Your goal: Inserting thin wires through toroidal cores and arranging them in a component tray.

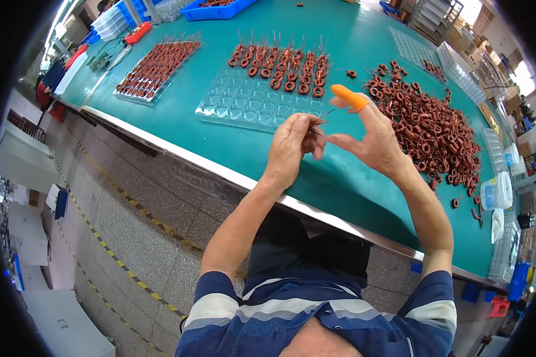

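Observation:
Over the near part of the table, my left hand (292, 144) is closed around a reddish-brown toroidal coil, mostly hidden by the fingers; thin wire leads (320, 122) stick out toward the right. My right hand (372, 135) hovers just beside it, thumb and fingers apart, with an orange finger cot (348, 97) on one finger. Beyond my left hand lies a clear plastic tray (232, 98) with round pockets. Its far rows hold coils (289, 68) with their leads pointing up, while the near pockets hold none. A large heap of loose coils (429, 128) spreads to the right of my right hand.
A filled tray of coils (158, 68) stands farther left on the green table (214, 140). A blue bin (217, 11) and a red box (138, 33) are at the back. White tubs (497, 191) and stacked clear trays (460, 71) line the right side. One coil (351, 74) lies apart.

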Motion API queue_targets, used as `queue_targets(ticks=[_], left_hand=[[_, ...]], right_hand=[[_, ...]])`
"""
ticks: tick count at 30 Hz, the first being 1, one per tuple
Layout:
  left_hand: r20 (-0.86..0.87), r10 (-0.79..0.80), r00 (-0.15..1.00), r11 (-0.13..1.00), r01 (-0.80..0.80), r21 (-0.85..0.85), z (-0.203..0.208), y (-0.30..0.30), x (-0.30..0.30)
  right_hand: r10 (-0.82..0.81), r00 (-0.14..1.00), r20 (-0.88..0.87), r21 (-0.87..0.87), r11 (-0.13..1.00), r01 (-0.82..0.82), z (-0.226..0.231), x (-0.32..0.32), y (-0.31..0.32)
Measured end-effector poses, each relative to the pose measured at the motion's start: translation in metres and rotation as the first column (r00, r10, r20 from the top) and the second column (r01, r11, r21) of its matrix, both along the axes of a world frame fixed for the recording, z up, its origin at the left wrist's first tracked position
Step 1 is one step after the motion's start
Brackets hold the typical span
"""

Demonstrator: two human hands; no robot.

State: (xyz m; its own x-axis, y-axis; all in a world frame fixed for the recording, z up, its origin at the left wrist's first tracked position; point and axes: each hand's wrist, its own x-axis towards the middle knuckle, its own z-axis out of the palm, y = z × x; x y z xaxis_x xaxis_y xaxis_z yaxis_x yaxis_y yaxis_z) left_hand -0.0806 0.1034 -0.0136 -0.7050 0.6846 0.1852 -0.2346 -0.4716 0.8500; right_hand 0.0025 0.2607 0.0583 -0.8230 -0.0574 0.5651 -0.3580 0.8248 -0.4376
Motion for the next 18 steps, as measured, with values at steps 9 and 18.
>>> queue_targets(ticks=[9, 18], left_hand=[[0.111, 0.038, 0.993, 0.991, -0.023, -0.130, 0.014, -0.029, -0.006], [-0.102, 0.007, 0.995, 0.998, -0.014, -0.068, 0.006, -0.023, 0.020]], right_hand=[[0.196, 0.955, -0.223, 0.393, 0.915, -0.096, -0.008, -0.020, -0.027], [0.006, 0.998, 0.059, -0.158, 0.987, 0.004, -0.023, -0.002, -0.030]])
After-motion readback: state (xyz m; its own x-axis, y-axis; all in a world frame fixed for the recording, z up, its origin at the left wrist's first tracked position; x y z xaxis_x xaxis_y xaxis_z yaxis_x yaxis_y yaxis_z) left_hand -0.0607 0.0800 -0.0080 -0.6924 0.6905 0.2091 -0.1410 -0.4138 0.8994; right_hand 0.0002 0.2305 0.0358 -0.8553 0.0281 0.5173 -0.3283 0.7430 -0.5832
